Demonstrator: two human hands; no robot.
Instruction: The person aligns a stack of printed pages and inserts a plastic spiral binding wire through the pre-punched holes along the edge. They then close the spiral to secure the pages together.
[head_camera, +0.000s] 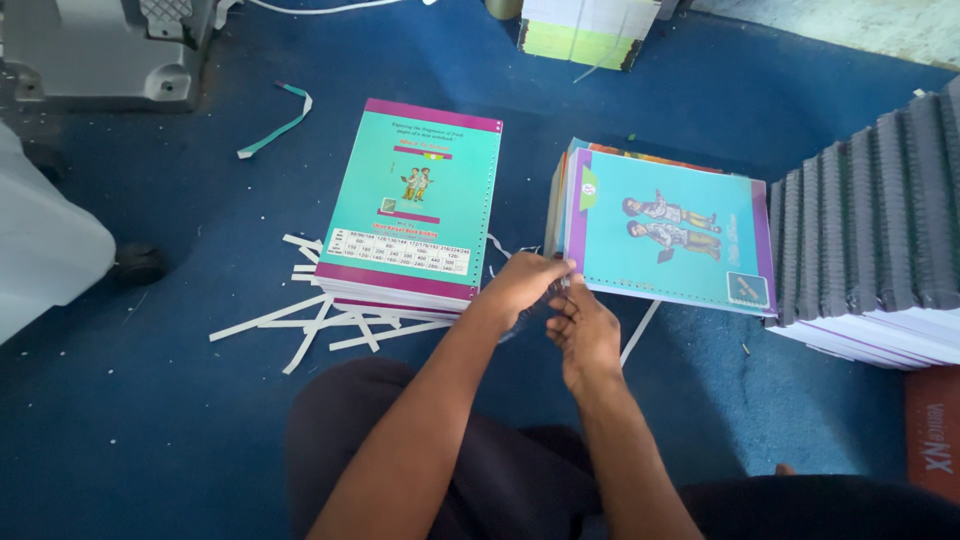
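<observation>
Both hands meet between my two stacks | left hand (527, 283) and right hand (585, 328) pinch a small dark thing (553, 291), kind unclear | beside teal punched notebook stack (665, 235) on blue floor (150, 420)

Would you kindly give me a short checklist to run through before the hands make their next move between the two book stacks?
1. Both hands in view: ok. The left hand and right hand meet between the stacks.
2. What the hands hold: cannot tell. Something small and dark sits between the fingers, too hidden to name.
3. Left stack of teal, purple-edged punched notebooks squared up: ok.
4. Right stack of light-blue, purple-edged notebooks squared up: not ok. Lower covers stick out at its far edge.
5. Blue carpet floor free of scraps: not ok. White paper strips lie beside the left stack.
6. Row of grey spiral-bound books within reach: ok, judging by position.
</observation>
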